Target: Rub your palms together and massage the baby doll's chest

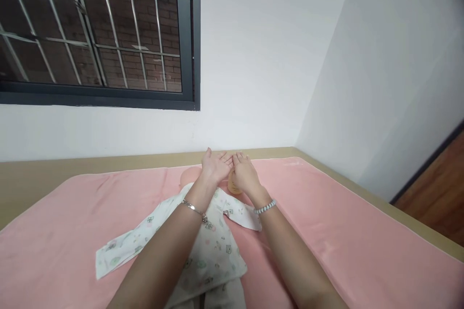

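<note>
- A small, pale yellow, rounded container (pixel 234 188) is seen just below the right hand (pixel 246 173), near the far edge of the pink, smooth-looking cloth (pixel 337 217); its upper part is hidden by that hand.
- The left hand (pixel 216 167) is held palm up, its fingers extended and slightly apart, with nothing seen in the palm.
- The right hand is turned palm down, its fingers stretched out and close together; whether the container is gripped by the hidden thumb cannot be told.
- The container would probably be found light and fairly stiff, perhaps slippery if its wall is smooth; it is judged best held around its sides.
- A white, long-sleeved fabric garment with small green and pink prints (pixel 217 246) is spread below the hands, with a rounded, skin-toned shape (pixel 188 175) at its neck end.
- The garment is likely soft, limp and easily creased; it could be taken by the shoulders or by the cuff of the outstretched sleeve.
</note>
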A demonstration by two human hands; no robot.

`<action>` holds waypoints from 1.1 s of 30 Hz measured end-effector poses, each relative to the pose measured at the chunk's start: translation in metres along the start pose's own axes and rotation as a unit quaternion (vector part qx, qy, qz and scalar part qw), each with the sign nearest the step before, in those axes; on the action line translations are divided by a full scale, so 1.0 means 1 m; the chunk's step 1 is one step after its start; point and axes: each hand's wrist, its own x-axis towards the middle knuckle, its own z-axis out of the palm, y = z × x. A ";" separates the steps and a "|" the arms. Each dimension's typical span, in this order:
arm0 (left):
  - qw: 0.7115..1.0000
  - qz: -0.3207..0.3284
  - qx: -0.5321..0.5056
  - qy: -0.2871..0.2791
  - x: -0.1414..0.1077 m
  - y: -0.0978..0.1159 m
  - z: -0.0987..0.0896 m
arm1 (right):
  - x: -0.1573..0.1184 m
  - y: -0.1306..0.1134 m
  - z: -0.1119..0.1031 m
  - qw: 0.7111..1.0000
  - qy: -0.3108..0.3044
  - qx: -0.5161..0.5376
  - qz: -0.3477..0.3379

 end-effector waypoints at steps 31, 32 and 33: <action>0.987 0.134 0.038 0.084 -0.205 0.062 0.012 | -0.009 -0.024 0.017 0.988 -0.014 -0.138 0.067; 0.987 0.131 0.036 0.086 -0.208 0.062 0.013 | -0.010 -0.024 0.018 0.987 -0.020 -0.144 0.067; 0.988 0.127 0.035 0.086 -0.212 0.062 0.014 | -0.010 -0.025 0.017 0.986 -0.026 -0.148 0.069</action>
